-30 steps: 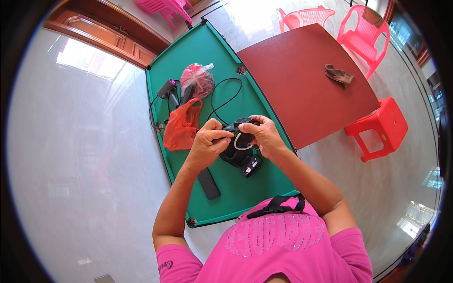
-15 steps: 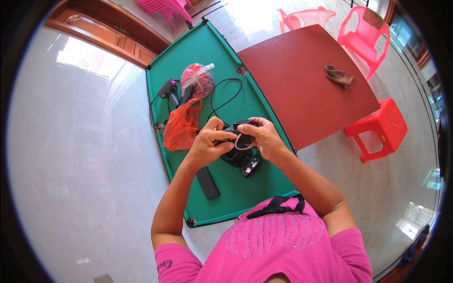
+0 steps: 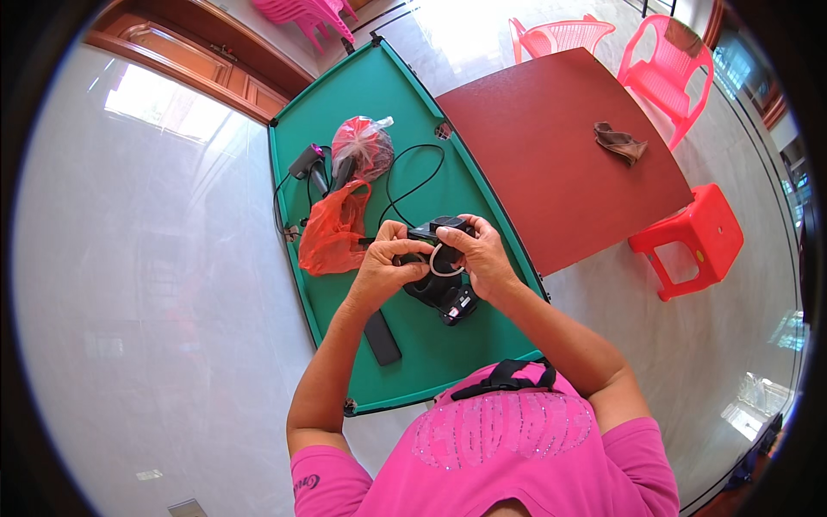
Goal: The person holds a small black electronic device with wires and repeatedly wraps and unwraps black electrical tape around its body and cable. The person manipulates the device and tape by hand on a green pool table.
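Observation:
Over the near part of a green pool table (image 3: pixel 431 345), both my hands hold up a black device (image 3: pixel 431 291) with a strap and a glossy end piece. A short white cable (image 3: pixel 447 275) curves in a loop across it. My left hand (image 3: pixel 384 265) is closed, its thumb and forefinger at the left side of that loop; its other fingers are partly hidden. On the other side, my right hand (image 3: pixel 484 257) grips the device's upper part, thumb pressed on top. Beside my left forearm lies a black phone-like slab (image 3: pixel 383 339), partly covered.
Farther up the pool table are a hair dryer (image 3: pixel 307 161), a red plastic bag (image 3: pixel 331 234), a clear bag with something red (image 3: pixel 366 146) and a looped black cord (image 3: pixel 441 164). At right stand a reddish-brown table (image 3: pixel 551 146) with a brown cloth (image 3: pixel 620 143), and a red stool (image 3: pixel 702 233).
My left forearm has shifted slightly right, now covering more of the black slab. Both hands keep their grip; the device and cable loop have barely moved.

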The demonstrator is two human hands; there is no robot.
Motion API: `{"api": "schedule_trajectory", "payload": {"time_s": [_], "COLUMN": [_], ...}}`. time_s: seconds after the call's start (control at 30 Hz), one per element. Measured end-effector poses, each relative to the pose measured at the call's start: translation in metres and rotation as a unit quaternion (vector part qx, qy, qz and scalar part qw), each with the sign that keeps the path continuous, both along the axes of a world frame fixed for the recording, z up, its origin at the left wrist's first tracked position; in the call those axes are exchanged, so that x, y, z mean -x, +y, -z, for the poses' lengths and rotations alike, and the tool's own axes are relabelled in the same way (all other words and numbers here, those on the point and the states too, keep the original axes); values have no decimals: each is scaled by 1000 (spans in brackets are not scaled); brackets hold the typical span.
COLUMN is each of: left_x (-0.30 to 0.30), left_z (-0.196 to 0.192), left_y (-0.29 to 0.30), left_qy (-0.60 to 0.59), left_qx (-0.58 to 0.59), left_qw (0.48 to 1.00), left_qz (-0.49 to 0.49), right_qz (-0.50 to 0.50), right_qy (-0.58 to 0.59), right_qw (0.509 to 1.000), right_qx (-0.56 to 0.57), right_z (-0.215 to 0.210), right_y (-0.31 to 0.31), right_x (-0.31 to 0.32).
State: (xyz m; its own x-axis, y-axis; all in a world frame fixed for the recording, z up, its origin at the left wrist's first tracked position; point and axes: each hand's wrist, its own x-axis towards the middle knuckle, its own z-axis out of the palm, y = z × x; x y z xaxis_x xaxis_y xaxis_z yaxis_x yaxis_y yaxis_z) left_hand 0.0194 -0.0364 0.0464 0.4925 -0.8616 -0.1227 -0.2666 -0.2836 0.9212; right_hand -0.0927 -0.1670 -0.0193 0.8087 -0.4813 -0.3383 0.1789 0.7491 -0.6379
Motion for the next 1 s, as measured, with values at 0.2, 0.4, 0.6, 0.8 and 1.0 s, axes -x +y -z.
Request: {"api": "schedule_trajectory", "payload": {"time_s": [0.2, 0.4, 0.6, 0.8, 1.0], "left_x": [-2, -4, -2, 1, -8], "left_z": [7, 16, 12, -5, 19], "left_y": [2, 3, 2, 0, 3], "left_qy": [-17, -66, -115, 134, 270], "left_qx": [2, 18, -7, 50, 11], "left_qw": [1000, 998, 993, 989, 929], "left_qz": [-1, 3, -4, -48, -253], "right_qz": [17, 17, 7, -21, -19], "right_qy": [-1, 11, 17, -5, 5], "right_qw": [1000, 1000, 1000, 999, 997], "right_qx": [0, 6, 19, 44, 73], "right_z": [0, -3, 0, 8, 5], "right_y": [5, 10, 12, 4, 4], "right_x": [0, 0, -2, -2, 0]}}
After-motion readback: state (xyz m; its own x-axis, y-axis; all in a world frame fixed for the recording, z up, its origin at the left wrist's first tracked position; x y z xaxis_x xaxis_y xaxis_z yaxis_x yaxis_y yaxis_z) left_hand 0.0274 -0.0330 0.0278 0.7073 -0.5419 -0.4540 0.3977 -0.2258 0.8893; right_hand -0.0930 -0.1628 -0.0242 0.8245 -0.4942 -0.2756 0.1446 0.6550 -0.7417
